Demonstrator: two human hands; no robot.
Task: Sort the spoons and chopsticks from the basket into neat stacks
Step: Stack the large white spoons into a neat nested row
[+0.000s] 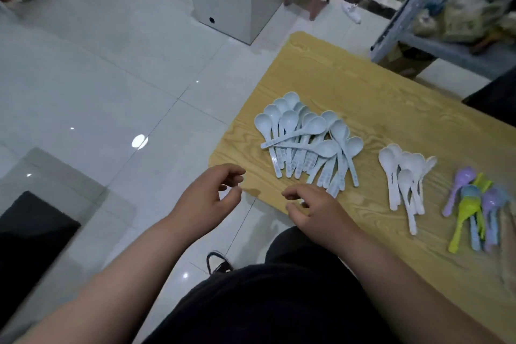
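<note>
On the surface (pixel 363 86), blue spoons (pixel 304 142) lie piled, white spoons (pixel 405 176) beside them, coloured spoons (pixel 474 209) farther right. Your left hand (pixel 212 198) and right hand (pixel 315 212) hover at its near corner, fingers loosely curled, empty.

The single head-worn camera looked steeply down from close above the left hand (pixel 208 198) and right hand (pixel 317 213), worktop (pixel 349 84) to the right, floor (pixel 111 78) left.

Your left hand (pixel 208 194) and right hand (pixel 312 208) hover loosely curled at lower centre, holding nothing, near the pale blue spoons (pixel 304 142) on the tabletop (pixel 349 86).
</note>
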